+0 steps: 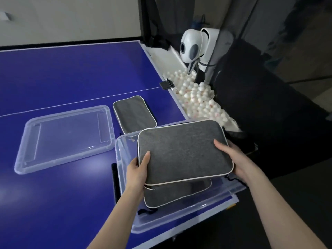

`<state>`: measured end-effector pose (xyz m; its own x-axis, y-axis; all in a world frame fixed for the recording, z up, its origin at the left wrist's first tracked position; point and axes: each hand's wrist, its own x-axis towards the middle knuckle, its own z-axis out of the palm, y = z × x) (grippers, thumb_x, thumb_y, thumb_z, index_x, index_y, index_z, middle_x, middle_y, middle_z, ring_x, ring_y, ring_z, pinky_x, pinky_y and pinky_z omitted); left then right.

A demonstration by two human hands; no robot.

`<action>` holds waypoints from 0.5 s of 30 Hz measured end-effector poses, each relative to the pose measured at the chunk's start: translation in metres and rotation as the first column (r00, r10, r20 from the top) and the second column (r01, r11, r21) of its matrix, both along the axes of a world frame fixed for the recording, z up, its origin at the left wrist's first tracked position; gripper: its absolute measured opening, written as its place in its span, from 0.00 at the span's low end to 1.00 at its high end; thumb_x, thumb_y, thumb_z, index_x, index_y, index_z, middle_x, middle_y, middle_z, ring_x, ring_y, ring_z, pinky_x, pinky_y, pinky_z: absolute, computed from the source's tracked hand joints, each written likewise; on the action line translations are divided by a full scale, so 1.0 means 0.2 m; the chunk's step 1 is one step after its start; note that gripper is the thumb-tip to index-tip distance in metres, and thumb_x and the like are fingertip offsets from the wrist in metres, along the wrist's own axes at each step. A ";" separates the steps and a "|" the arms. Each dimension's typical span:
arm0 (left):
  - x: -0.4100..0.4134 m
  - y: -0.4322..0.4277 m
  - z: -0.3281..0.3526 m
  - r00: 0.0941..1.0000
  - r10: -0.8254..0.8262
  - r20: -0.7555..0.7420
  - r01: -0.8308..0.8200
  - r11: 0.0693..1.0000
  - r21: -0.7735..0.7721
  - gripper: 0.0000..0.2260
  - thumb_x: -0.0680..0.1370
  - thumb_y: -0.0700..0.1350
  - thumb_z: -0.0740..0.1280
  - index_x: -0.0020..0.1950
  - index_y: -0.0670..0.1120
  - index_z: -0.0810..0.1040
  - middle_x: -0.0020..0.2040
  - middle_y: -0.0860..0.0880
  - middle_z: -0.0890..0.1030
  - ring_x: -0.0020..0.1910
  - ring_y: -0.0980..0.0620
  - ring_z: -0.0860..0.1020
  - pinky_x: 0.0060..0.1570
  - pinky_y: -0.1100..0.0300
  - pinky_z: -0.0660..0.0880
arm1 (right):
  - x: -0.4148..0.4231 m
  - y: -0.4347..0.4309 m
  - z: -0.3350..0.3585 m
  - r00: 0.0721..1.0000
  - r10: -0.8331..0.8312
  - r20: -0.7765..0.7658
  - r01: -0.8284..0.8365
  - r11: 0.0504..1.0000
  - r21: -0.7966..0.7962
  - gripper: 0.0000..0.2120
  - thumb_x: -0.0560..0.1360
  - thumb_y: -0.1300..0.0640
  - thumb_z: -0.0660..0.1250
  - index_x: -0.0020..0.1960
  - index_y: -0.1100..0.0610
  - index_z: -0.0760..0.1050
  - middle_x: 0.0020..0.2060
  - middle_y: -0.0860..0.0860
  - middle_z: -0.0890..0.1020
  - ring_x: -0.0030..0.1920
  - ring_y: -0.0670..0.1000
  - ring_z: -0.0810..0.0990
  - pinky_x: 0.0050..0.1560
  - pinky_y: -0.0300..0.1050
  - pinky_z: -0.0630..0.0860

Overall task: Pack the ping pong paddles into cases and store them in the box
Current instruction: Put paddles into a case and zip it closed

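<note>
Left grip and right grip clasp the grey case over the box; held askew, it may snag the rim or skid off the lower case.

- The upper case covers most of the lower case in the box; only the lower one's near edge and a corner peek out.
- The box's far wall is lost behind the upper case.
- What lies inside either case cannot be told.
- The left hand and right hand show thumbs on top; their fingers are underneath, out of sight.
- Both forearms run off the bottom edge.
- The table is cut off at the left and bottom.
- Red marks on the balls are too small to read.
- The dark clip at the table's side is too blurred to make out.
</note>
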<state>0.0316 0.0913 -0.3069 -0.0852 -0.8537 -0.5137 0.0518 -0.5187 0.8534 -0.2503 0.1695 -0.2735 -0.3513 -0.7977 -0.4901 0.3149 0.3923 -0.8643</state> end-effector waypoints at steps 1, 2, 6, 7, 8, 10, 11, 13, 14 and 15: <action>-0.01 0.01 -0.02 0.999 0.026 0.034 -0.026 1.000 -0.005 0.15 0.76 0.53 0.69 0.57 0.44 0.79 0.50 0.48 0.85 0.47 0.51 0.83 0.43 0.59 0.77 | -0.01 -0.03 -0.04 1.000 0.016 0.005 -0.016 1.000 0.007 0.32 0.59 0.45 0.80 0.61 0.50 0.77 0.53 0.53 0.85 0.53 0.54 0.84 0.44 0.47 0.81; -0.02 0.01 -0.04 0.996 0.053 0.078 -0.052 0.999 -0.009 0.15 0.76 0.52 0.69 0.57 0.45 0.79 0.51 0.48 0.84 0.48 0.50 0.82 0.46 0.56 0.77 | -0.02 -0.05 -0.07 0.999 0.035 0.008 -0.035 0.999 0.026 0.31 0.59 0.47 0.79 0.60 0.53 0.78 0.52 0.54 0.85 0.51 0.55 0.84 0.43 0.47 0.81; -0.05 0.06 -0.12 0.967 0.096 0.237 -0.108 0.994 0.037 0.21 0.72 0.54 0.74 0.61 0.46 0.77 0.54 0.47 0.82 0.53 0.45 0.80 0.58 0.46 0.76 | -0.03 -0.12 -0.22 0.992 0.104 -0.073 -0.096 0.990 0.102 0.19 0.68 0.49 0.75 0.55 0.57 0.81 0.47 0.53 0.86 0.48 0.54 0.85 0.44 0.46 0.80; -0.06 0.08 -0.14 0.958 0.090 0.271 -0.105 0.994 0.041 0.23 0.71 0.54 0.75 0.61 0.46 0.76 0.55 0.47 0.81 0.54 0.45 0.80 0.58 0.46 0.76 | -0.03 -0.13 -0.26 0.987 0.121 -0.107 -0.109 0.988 0.104 0.16 0.71 0.50 0.73 0.55 0.56 0.81 0.47 0.51 0.86 0.48 0.53 0.85 0.45 0.46 0.80; -0.07 0.09 -0.16 0.949 0.083 0.304 -0.100 0.994 0.041 0.24 0.70 0.53 0.76 0.62 0.45 0.76 0.55 0.47 0.81 0.54 0.45 0.79 0.58 0.46 0.76 | -0.03 -0.15 -0.28 0.982 0.137 -0.134 -0.123 0.987 0.108 0.14 0.73 0.50 0.72 0.55 0.56 0.81 0.46 0.51 0.86 0.48 0.52 0.85 0.46 0.45 0.80; -0.09 0.11 -0.19 0.932 0.064 0.356 -0.091 0.994 0.060 0.25 0.68 0.52 0.77 0.61 0.44 0.76 0.55 0.47 0.81 0.53 0.46 0.80 0.57 0.47 0.76 | -0.03 -0.16 -0.34 0.970 0.169 -0.173 -0.148 0.981 0.124 0.12 0.74 0.51 0.70 0.54 0.57 0.80 0.47 0.51 0.86 0.47 0.51 0.85 0.46 0.45 0.80; -0.09 0.12 -0.21 0.927 0.051 0.372 -0.086 0.993 0.077 0.26 0.68 0.52 0.77 0.61 0.44 0.76 0.55 0.47 0.81 0.53 0.46 0.80 0.57 0.47 0.76 | -0.03 -0.17 -0.36 0.965 0.185 -0.188 -0.160 0.977 0.138 0.12 0.74 0.51 0.70 0.54 0.56 0.80 0.47 0.51 0.86 0.48 0.51 0.84 0.47 0.45 0.80; -0.09 0.14 -0.25 0.910 0.015 0.413 -0.068 0.991 0.114 0.27 0.67 0.53 0.78 0.62 0.44 0.75 0.55 0.47 0.81 0.55 0.45 0.79 0.58 0.48 0.76 | -0.03 -0.17 -0.41 0.951 0.225 -0.212 -0.186 0.964 0.189 0.11 0.75 0.50 0.70 0.54 0.55 0.79 0.50 0.52 0.84 0.50 0.53 0.83 0.53 0.50 0.80; -0.10 0.15 -0.26 0.899 -0.003 0.437 -0.058 0.990 0.127 0.27 0.67 0.54 0.77 0.62 0.44 0.75 0.55 0.46 0.81 0.56 0.45 0.78 0.59 0.48 0.75 | -0.04 -0.17 -0.44 0.945 0.247 -0.216 -0.200 0.955 0.218 0.13 0.74 0.49 0.70 0.55 0.55 0.78 0.51 0.53 0.84 0.52 0.54 0.82 0.57 0.53 0.79; -0.10 0.15 -0.28 0.890 -0.012 0.457 -0.054 0.990 0.133 0.28 0.68 0.54 0.77 0.62 0.44 0.75 0.56 0.46 0.81 0.57 0.44 0.78 0.59 0.48 0.75 | -0.04 -0.17 -0.46 0.940 0.270 -0.210 -0.217 0.945 0.245 0.15 0.74 0.49 0.69 0.57 0.55 0.77 0.53 0.53 0.83 0.54 0.55 0.81 0.59 0.55 0.77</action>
<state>0.0119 0.1215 -0.3634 0.2036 -0.7703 -0.6042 -0.3127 -0.6360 0.7055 -0.2586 0.1364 -0.3650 -0.2871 -0.7579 -0.5858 -0.0179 0.6157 -0.7878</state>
